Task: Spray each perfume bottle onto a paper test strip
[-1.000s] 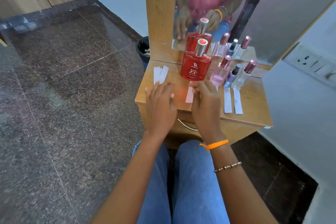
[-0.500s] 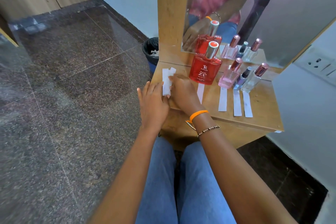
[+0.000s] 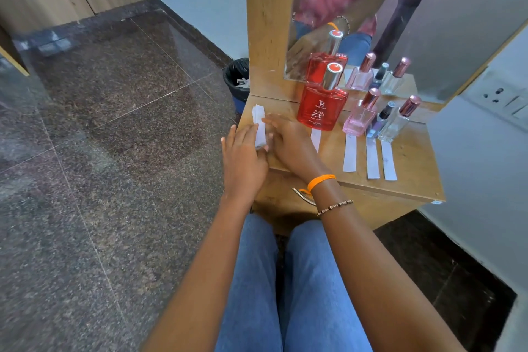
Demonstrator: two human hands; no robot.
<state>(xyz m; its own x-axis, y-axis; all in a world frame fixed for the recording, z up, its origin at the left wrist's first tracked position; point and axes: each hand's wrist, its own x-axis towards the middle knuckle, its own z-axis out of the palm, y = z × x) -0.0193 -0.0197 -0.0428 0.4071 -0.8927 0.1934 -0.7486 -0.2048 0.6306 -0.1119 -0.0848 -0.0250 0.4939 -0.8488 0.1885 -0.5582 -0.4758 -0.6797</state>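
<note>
Four perfume bottles stand in a row on the wooden dresser top (image 3: 411, 177): a big red bottle (image 3: 323, 107), a pink bottle (image 3: 358, 120), a small dark-capped bottle (image 3: 378, 123) and a clear bottle (image 3: 397, 126) with a rose cap. A white paper strip lies in front of each: (image 3: 315, 138), (image 3: 350, 153), (image 3: 372, 161), (image 3: 388, 160). A stack of spare strips (image 3: 259, 123) lies at the top's left end. My left hand (image 3: 243, 160) rests flat, its fingers over the stack's near end. My right hand (image 3: 288, 140) lies palm down beside the stack with fingertips touching it; any grip is hidden.
A mirror (image 3: 428, 8) behind the bottles reflects them and the person's torso. A black bin (image 3: 238, 80) stands on the floor left of the dresser. A wall socket (image 3: 497, 96) is at the right. My knees in blue jeans are just below the dresser's front edge.
My right hand has left the strip before the red bottle and moved left to the spare stack. My left hand followed onto the stack's near end.
</note>
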